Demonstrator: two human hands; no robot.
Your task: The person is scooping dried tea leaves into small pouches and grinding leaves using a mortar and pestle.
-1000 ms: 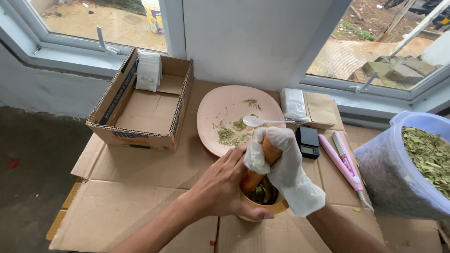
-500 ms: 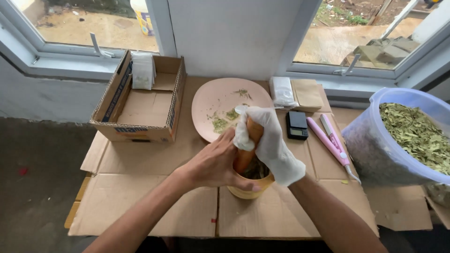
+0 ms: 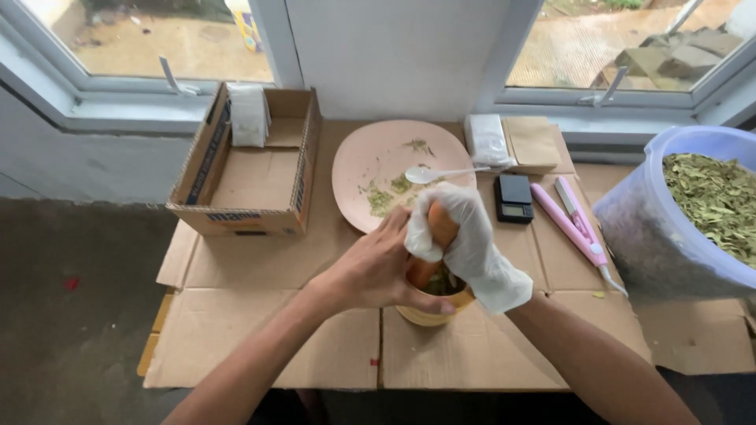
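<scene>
My bare left hand (image 3: 370, 271) wraps around the side of a small yellow-tan mortar bowl (image 3: 429, 314) on flattened cardboard. My right hand (image 3: 465, 240), in a white glove, grips an orange-brown pestle (image 3: 435, 240) that stands inside the bowl. Dark green crushed leaves show in the bowl beside the pestle. Just behind the hands lies a pink plate (image 3: 370, 161) with scattered leaf bits and a white spoon (image 3: 441, 173).
An open cardboard box (image 3: 252, 169) with a white packet stands at the back left. A small black scale (image 3: 515, 198), a pink handled tool (image 3: 575, 224) and a wrapped packet (image 3: 488, 140) lie to the right. A clear tub of dried leaves (image 3: 693, 212) stands at far right.
The view has shifted slightly. Both hands stay on the bowl and pestle, and the pestle has shifted a little inside the bowl.
</scene>
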